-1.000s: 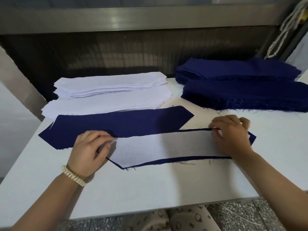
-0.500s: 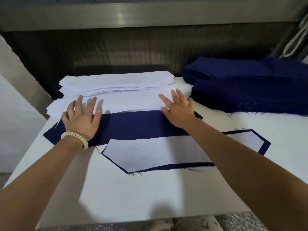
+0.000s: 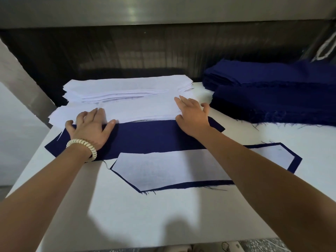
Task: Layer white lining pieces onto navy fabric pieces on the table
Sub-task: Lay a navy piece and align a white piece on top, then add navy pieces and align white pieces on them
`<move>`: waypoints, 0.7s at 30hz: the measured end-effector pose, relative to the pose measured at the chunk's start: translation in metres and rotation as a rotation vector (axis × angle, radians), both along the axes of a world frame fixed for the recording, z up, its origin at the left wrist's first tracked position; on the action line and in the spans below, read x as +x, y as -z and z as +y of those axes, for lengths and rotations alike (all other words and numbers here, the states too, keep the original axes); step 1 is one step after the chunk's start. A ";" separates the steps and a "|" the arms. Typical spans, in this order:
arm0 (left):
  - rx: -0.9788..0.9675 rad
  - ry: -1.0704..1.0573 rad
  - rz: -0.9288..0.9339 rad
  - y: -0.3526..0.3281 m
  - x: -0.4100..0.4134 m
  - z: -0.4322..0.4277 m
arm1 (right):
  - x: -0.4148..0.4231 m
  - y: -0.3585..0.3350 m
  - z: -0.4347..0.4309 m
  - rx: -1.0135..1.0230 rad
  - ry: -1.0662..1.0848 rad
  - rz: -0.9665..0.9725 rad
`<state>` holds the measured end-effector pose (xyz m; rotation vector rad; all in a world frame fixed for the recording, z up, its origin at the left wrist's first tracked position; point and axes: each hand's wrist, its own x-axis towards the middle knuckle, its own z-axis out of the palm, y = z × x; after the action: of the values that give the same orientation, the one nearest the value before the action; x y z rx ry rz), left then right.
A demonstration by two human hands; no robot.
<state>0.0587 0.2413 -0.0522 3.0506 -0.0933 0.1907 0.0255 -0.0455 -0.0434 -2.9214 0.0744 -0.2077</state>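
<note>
Our left hand (image 3: 91, 127) and right hand (image 3: 193, 116) lie flat with fingers spread on the near edge of the white lining stack (image 3: 141, 110), just behind the bare navy piece (image 3: 145, 137). A moment earlier they reached less far.

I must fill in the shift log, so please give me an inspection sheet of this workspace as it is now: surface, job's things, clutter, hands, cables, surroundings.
Surface: white table, flat, arm shadows on it.
Job's things: near navy piece carries a white lining piece; far navy piece is bare; white stacks behind it; navy stacks far right.
Clutter: loose threads at navy edges.
Hands: left hand and right hand lie open, fingers on the nearer white stack.
Cables: white cord hanging, top right.
Surroundings: metal ledge above; speckled floor below.
</note>
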 end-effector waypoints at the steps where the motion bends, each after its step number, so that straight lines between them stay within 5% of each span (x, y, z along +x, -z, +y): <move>1: -0.003 0.000 -0.024 -0.001 -0.002 0.001 | -0.002 -0.001 -0.001 0.004 -0.002 -0.048; 10: -0.103 0.191 -0.645 -0.022 -0.034 -0.002 | -0.029 -0.020 -0.034 0.390 -0.001 -0.410; 14: -0.069 0.397 -0.581 -0.016 -0.060 -0.015 | -0.059 -0.013 -0.059 0.604 -0.018 -0.350; 21: -0.149 0.617 -0.378 -0.007 -0.092 -0.024 | -0.128 0.009 -0.107 0.400 -0.029 -0.359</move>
<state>-0.0333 0.2173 -0.0456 2.6393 -0.9684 0.6762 -0.1030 -0.1525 -0.0519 -2.4451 0.0136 -0.6289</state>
